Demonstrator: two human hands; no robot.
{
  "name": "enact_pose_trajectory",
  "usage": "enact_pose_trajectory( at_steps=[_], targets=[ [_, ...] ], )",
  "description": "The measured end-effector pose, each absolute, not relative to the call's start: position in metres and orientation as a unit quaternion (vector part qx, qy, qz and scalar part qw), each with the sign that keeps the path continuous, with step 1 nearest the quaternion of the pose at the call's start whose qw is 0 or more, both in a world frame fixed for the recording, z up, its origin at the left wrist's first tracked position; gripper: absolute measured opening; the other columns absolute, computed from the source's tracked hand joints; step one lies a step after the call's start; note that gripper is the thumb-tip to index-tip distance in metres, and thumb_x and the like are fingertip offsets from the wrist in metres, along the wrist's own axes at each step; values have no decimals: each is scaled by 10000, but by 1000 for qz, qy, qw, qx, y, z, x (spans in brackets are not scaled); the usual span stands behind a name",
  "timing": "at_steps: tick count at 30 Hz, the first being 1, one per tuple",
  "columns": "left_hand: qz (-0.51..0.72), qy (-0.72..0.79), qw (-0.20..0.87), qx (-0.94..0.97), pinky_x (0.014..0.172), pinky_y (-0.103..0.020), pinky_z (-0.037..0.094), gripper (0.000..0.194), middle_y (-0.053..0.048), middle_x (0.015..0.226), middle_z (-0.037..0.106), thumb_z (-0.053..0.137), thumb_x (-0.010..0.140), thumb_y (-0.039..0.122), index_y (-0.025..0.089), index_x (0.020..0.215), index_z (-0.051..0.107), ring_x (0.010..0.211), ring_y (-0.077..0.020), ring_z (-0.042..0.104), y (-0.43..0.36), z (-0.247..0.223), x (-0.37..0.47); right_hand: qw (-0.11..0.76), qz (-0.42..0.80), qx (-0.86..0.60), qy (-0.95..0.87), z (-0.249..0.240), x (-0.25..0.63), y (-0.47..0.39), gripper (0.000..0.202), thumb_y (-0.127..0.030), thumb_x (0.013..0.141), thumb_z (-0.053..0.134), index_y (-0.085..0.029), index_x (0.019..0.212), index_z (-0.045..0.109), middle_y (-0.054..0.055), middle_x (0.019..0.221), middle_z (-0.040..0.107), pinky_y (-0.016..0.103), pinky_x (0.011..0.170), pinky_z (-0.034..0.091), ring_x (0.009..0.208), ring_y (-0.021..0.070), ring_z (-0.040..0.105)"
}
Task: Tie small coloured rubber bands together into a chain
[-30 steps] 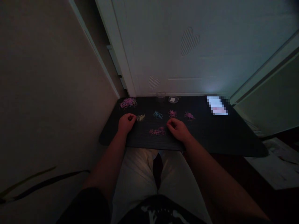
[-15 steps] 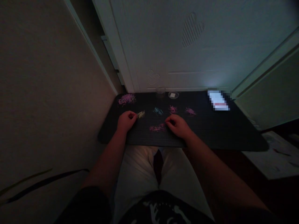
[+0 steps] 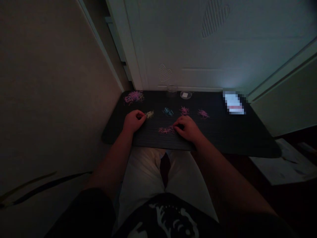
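Observation:
My left hand (image 3: 134, 121) is on the left of the dark table, thumb and forefinger pinched together at the edge of a small pale yellow pile of thin strands (image 3: 149, 114). My right hand (image 3: 187, 128) rests lower and nearer the middle. Its thumb and fingertips come together at the right end of a spread-out pink pile of strands (image 3: 165, 130). Anything between the fingertips of either hand is too small and dark to make out. Beyond the hands lie a blue pile (image 3: 168, 111), a magenta pile (image 3: 184, 110) and a purple-pink pile (image 3: 203, 113).
A larger mixed pink and purple heap (image 3: 134, 97) lies at the table's back left corner. Along the back edge stand a clear round container (image 3: 171, 90) and a shallow clear dish (image 3: 186, 95) with a white square. A glowing, blurred-out screen (image 3: 233, 102) is at back right. Behind the table rises a white door (image 3: 188, 43).
The camera has tilted slightly down, so the table sits higher in view. Both hands stay at the same piles; the right fingertips have shifted slightly left over the pink pile.

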State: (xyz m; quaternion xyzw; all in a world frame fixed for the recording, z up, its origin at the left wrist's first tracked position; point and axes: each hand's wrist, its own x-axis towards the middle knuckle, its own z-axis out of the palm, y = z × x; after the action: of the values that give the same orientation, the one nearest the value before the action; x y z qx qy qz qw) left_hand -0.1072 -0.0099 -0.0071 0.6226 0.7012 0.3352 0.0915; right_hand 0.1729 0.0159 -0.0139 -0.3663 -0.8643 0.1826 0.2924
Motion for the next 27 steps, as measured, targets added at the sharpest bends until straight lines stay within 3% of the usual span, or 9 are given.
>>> enact_pose_trajectory(
  at_steps=[11,15,27],
  targets=[
    [364,630,36,685,769,-306,444,168,-46,775,633,540,774,302,157,759,624,765,-169,563,-23,1,-95,301,194,-372,-856,-15,174,18,98,-217,767,581,-190,744,672,65,829,631,365,800,398,849,208,535],
    [312,547,93,771,826,-315,436,144,-36,837,646,543,766,252,176,845,638,822,-168,572,-36,1,-67,307,196,-363,-858,-13,174,18,111,-219,776,569,-193,725,664,56,807,636,354,789,397,816,194,544],
    [245,567,122,777,725,-290,432,146,-32,825,629,539,772,262,195,825,657,768,-155,565,-39,-2,-54,331,235,-380,-831,-13,177,21,115,-224,781,551,-197,686,611,43,754,632,341,760,413,772,187,559]
  ],
)
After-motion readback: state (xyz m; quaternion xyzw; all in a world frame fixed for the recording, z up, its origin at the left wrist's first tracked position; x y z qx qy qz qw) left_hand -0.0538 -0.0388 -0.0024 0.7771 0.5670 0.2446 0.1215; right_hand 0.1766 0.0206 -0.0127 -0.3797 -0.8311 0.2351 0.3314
